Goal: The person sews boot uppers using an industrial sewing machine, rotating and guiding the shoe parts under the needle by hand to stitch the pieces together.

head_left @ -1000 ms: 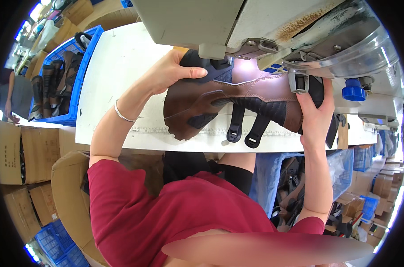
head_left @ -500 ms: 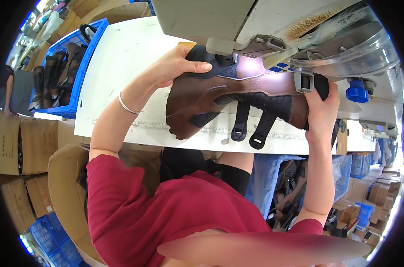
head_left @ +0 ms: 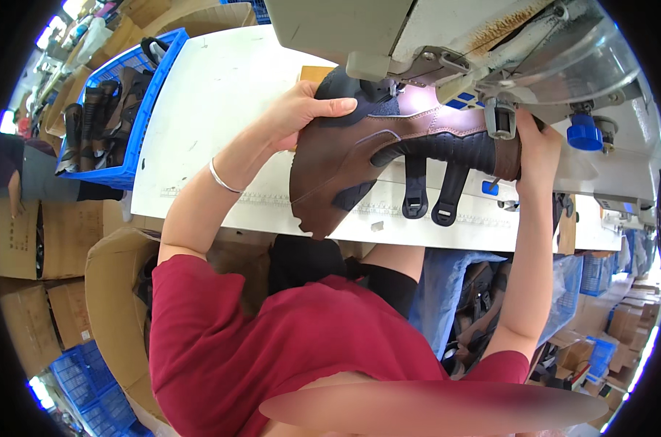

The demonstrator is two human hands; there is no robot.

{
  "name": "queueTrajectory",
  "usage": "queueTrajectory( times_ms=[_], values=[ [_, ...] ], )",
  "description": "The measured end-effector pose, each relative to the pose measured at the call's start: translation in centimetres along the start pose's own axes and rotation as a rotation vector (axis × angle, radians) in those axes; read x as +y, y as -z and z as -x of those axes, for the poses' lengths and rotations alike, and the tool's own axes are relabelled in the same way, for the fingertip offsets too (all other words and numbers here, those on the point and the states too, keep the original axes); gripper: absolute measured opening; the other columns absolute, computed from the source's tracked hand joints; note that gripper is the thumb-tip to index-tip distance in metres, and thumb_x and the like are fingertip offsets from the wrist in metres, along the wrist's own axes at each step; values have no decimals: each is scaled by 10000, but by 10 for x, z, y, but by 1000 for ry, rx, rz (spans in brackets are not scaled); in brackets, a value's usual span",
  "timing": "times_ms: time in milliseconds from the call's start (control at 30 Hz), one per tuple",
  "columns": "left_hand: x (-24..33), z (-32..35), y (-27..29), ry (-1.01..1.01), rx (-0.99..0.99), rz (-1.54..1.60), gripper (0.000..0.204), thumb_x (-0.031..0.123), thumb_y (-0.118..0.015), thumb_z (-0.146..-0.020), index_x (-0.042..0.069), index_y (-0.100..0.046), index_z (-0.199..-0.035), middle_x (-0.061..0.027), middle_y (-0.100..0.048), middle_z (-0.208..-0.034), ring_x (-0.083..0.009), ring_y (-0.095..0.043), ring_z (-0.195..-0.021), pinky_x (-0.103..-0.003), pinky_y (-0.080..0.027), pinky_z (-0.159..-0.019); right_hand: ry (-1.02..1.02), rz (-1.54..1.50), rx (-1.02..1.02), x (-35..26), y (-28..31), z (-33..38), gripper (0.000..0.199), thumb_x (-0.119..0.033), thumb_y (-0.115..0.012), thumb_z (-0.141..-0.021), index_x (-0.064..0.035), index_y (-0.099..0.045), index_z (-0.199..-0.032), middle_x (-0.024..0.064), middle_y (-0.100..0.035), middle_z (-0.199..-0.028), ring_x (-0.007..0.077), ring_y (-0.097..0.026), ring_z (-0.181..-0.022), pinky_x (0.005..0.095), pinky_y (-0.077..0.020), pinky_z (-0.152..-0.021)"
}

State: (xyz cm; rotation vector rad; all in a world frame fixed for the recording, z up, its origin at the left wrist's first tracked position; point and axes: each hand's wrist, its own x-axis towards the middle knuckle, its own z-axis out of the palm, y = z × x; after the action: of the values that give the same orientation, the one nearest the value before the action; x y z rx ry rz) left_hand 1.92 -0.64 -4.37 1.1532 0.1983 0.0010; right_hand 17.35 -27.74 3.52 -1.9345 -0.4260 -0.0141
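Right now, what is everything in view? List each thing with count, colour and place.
shoe upper: one, brown with black straps, held under the machine head
sewing machine: one, off-white, top of view
table: one, white, beneath the machine
crate: one, blue, left of table, holding dark uppers
cardboard boxes: several, brown, lower left
bracelet: one, silver, left wrist
left hand: grips the upper's left end
right hand: holds the upper's right end
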Motion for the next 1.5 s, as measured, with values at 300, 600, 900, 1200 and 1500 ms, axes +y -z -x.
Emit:
queueTrajectory(
  times_ms=[300,600,900,1200,1500],
  values=[
    [-31,16,-22,-139,159,86,280,128,-696,-821,-73,-622,-1001,-108,-659,-929,-144,-638,-782,-276,-549,-706,952,1100,39,-3,-39,67,424,-110,-531,-818,-297,-611,-1190,-19,-638,-887,173,-528,-1098,474,-223,-1041],
    [-44,13,-38,-288,257,-13,225,133,-661,-855,-44,-641,-992,-60,-663,-907,-103,-613,-815,-260,-521,-739,1161,987,-25,26,-39,3,485,-20,-544,-780,-310,-626,-1160,-25,-608,-914,177,-560,-955,456,-277,-988],
    [-41,30,-60,-128,287,67,387,410,-685,-813,28,-624,-811,15,-573,-729,-49,-480,-621,-224,-374,-496,869,614,-86,3,-12,69,335,-174,-572,-882,40,-584,-1139,222,-624,-1041,357,-579,-1000,396,-412,-911],
    [-48,34,-55,-36,11,481,266,230,-610,-887,18,-599,-1047,-41,-640,-940,-135,-640,-795,-295,-541,-623,-187,-917,-389,109,-81,49,614,-454,-478,-936,-22,-370,-1358,87,-401,-1379,202,-400,-1247,361,-275,-1068],
    [-50,27,-58,-69,132,531,318,236,-618,-885,-8,-585,-1086,-97,-650,-990,-190,-656,-824,-341,-569,-648,-237,-669,-460,46,-106,28,417,-242,-562,-907,6,-538,-1241,40,-543,-1245,142,-478,-1171,277,-316,-1029]
  ],
)
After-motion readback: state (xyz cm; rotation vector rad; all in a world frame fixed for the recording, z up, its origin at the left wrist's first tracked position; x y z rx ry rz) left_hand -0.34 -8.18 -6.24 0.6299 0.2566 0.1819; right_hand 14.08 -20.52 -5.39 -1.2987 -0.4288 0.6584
